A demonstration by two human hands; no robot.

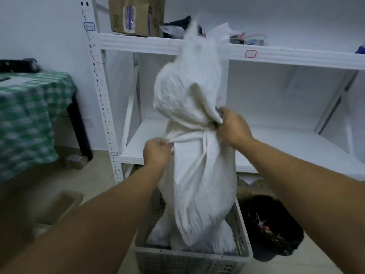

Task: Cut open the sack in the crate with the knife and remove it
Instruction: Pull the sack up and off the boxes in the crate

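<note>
Before white shelving, a white sack stands tall, its foot in the grey crate. The left hand and right hand each clench bunched cloth; removal seems under way, and next it must lift clear of the rim.

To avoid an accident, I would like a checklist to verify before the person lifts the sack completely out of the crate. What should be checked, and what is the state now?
1. Left hand holds the sack: ok, it pinches a fold of the fabric.
2. Right hand holds the sack: ok, its fingers are curled round bunched fabric.
3. Knife is safely held or put away: cannot tell; a dark item shows at the right hand, too blurred to name.
4. Sack is clear of the crate: not ok, its lower end sits inside.
5. Sack is cut open: cannot tell, no cut is visible.
</note>
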